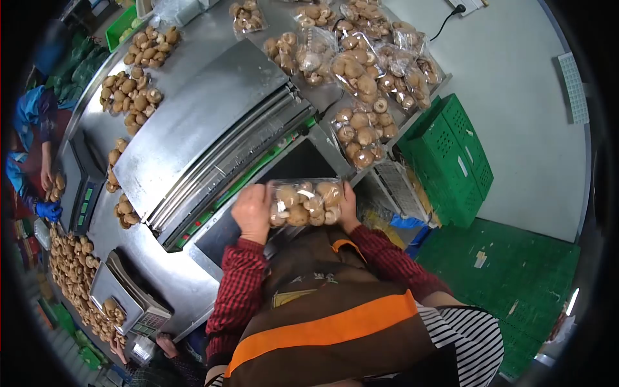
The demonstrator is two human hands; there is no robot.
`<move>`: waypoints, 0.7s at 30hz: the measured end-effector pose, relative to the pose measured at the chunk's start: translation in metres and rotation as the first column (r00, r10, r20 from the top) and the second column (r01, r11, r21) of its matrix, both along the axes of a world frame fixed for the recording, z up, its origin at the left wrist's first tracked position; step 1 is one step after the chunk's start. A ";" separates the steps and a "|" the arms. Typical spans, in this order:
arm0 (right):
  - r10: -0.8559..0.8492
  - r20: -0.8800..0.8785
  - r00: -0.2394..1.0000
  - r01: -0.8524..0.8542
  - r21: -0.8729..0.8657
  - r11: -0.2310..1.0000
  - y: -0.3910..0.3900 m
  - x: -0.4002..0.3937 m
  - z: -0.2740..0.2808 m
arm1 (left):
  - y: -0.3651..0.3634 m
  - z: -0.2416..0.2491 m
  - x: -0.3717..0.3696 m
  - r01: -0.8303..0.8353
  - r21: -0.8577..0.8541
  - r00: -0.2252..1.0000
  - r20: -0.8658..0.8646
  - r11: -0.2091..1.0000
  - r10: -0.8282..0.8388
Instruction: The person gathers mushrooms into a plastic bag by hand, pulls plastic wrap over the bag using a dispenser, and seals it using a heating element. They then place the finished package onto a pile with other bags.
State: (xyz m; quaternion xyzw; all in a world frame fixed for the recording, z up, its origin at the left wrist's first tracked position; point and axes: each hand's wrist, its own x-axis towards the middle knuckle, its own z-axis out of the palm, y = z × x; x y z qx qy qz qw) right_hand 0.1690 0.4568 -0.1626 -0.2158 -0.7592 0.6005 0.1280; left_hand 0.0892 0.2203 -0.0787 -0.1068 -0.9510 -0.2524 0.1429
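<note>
Close to my apron I hold up a clear-wrapped pack of mushrooms, brown caps and pale stems showing through the film. My left hand grips its left end with curled fingers. At the opposite end, my right hand is closed on the pack's edge. Just beyond stands a metal wrapping machine with a flat top and rollers along its near side. Another pack of mushrooms lies past my right hand, at the edge of the steel table.
More wrapped mushroom packs are heaped at the table's far right. Loose mushroom piles lie behind the machine. Green crates stand at right. A scale sits at left, and co-workers' hands are at the left table edge.
</note>
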 end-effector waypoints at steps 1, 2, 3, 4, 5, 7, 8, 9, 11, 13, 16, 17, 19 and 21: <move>0.047 0.091 0.995 0.027 -0.670 0.742 0.003 0.010 0.002 | 0.008 0.010 -0.002 -0.004 0.161 0.994 0.108 0.987 -0.014; 0.141 0.078 0.987 0.031 -0.950 0.309 0.006 0.016 0.041 | 0.011 0.009 0.002 -0.078 0.369 0.940 0.336 0.926 -0.055; 0.305 0.045 0.951 -0.086 -0.911 0.404 -0.002 0.012 0.093 | 0.011 -0.002 0.011 -0.271 0.837 0.815 0.462 0.476 -0.349; 0.509 0.010 0.861 -0.293 -0.809 0.510 -0.010 0.009 0.133 | 0.014 0.034 0.020 -0.463 0.868 0.706 0.484 0.180 -0.517; 0.694 0.016 0.719 -0.445 -0.757 0.479 -0.016 0.006 0.161 | 0.007 0.022 0.039 -0.528 0.850 0.634 0.396 0.003 -0.664; 0.908 0.017 0.418 -0.540 -0.800 0.263 -0.022 0.014 0.152 | 0.001 0.065 0.055 -0.149 0.986 0.574 0.023 -0.077 -0.818; 0.871 0.155 0.466 -0.482 -0.781 0.396 -0.035 -0.003 0.204 | 0.001 0.098 0.055 -0.080 0.991 0.552 -0.043 -0.103 -0.833; 0.839 0.225 0.496 -0.734 -0.408 0.543 -0.028 -0.007 0.195 | -0.001 0.109 0.068 -0.228 0.967 0.612 0.054 -0.110 -0.789; 0.617 0.039 0.786 -0.510 -0.521 0.684 -0.012 0.002 0.185 | -0.024 0.129 0.077 -0.614 0.789 0.425 0.308 -0.021 -0.851; 0.577 -0.048 0.816 -0.334 -0.853 0.401 -0.024 -0.019 0.233 | -0.044 0.112 0.078 -0.847 0.493 0.046 0.440 0.198 -0.897; 0.686 0.038 0.727 -0.614 -0.413 0.673 -0.029 -0.055 0.206 | -0.047 0.096 0.046 -0.882 0.336 0.171 -0.426 -0.331 -0.889; 0.656 0.019 0.754 -0.653 -0.087 0.752 -0.020 -0.085 0.191 | -0.046 0.116 0.024 -0.810 0.540 0.206 -0.103 -0.229 -0.973; 0.322 -0.188 0.928 -0.373 -0.458 0.807 -0.004 -0.143 0.194 | -0.056 0.134 -0.025 -0.585 0.719 0.676 0.176 -0.375 -0.716; 0.221 -0.315 0.923 -0.384 -0.728 0.568 0.012 -0.202 0.225 | -0.116 0.138 -0.073 -0.304 0.953 0.917 0.291 -0.006 -0.272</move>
